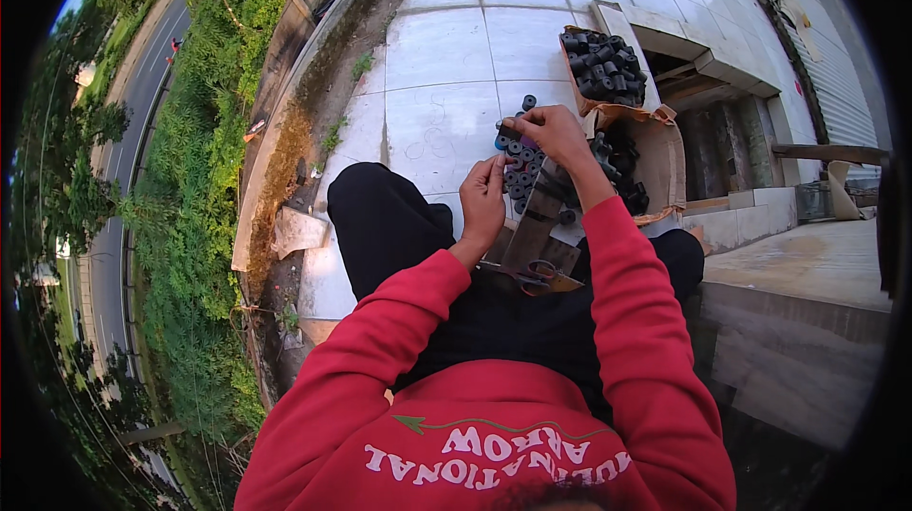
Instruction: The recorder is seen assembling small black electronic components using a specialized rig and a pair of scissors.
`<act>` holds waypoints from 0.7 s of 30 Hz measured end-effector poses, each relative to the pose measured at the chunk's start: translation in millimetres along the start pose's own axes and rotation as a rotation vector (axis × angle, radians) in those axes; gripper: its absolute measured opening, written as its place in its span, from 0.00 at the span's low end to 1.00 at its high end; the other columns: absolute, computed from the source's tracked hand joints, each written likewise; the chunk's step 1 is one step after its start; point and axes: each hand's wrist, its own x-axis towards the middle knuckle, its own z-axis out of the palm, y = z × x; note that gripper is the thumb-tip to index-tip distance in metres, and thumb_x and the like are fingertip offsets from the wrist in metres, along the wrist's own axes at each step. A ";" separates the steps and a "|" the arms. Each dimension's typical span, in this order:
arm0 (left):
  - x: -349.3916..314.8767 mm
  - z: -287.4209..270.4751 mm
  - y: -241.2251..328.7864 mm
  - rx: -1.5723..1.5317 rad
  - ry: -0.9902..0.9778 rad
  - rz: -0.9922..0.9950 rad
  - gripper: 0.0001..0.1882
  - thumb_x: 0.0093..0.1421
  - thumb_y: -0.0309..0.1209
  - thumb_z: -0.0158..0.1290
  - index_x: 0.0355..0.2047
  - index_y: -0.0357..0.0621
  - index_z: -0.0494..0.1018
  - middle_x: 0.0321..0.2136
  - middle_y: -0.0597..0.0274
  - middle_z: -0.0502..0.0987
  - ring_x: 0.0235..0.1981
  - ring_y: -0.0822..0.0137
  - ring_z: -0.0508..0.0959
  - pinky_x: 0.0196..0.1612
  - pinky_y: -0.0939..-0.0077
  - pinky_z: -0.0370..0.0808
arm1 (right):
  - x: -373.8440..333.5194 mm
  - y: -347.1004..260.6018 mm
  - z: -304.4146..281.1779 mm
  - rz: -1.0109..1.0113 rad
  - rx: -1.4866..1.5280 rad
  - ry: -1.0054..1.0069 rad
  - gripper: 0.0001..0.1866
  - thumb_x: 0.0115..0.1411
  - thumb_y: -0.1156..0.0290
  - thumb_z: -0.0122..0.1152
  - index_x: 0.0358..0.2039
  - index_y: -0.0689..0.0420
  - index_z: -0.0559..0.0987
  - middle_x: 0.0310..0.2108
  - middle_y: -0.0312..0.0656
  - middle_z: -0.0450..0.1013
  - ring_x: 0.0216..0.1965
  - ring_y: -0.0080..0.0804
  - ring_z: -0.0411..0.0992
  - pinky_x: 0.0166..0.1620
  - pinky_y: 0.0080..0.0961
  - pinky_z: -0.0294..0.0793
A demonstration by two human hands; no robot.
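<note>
My left hand (484, 200) and my right hand (553, 134) meet over a loose heap of small black ring-shaped rubber parts (520, 176) on the pale tiled floor. The fingers of both hands pinch something small and dark between them; a bit of blue shows at the left edge. What exactly the fingers hold is too small to tell. A flat grey cardboard strip (534, 217) lies across my lap under the hands. Scissors with reddish handles (539, 275) rest on my black trousers.
An open cardboard box (659, 152) of more black rings (604, 65) stands to the right. One stray ring (529, 102) lies on the tiles beyond my hands. A concrete step (798, 264) is at right, a dirt verge, bushes and a road (142, 74) at left.
</note>
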 end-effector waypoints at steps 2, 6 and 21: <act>-1.5 6.7 10.9 0.015 -0.076 0.037 0.14 0.77 0.34 0.53 0.45 0.36 0.83 0.28 0.69 0.74 0.26 0.79 0.68 0.30 0.79 0.67 | 0.7 4.9 -0.9 0.007 0.011 0.000 0.32 0.56 0.35 0.74 0.39 0.55 0.91 0.31 0.41 0.85 0.33 0.34 0.82 0.42 0.34 0.78; 6.2 10.8 -1.3 0.031 -0.191 0.022 0.12 0.75 0.32 0.55 0.45 0.36 0.83 0.27 0.64 0.75 0.26 0.76 0.71 0.31 0.75 0.69 | 4.4 -0.8 1.4 0.006 0.000 -0.011 0.33 0.55 0.35 0.74 0.38 0.56 0.91 0.31 0.41 0.85 0.33 0.34 0.82 0.42 0.34 0.78; 18.9 17.8 -24.9 0.027 -0.304 -0.170 0.17 0.77 0.36 0.53 0.46 0.34 0.84 0.27 0.73 0.78 0.27 0.81 0.67 0.30 0.80 0.66 | 5.4 3.0 1.5 -0.004 0.015 -0.007 0.32 0.56 0.37 0.75 0.38 0.57 0.91 0.31 0.43 0.85 0.34 0.36 0.83 0.43 0.35 0.80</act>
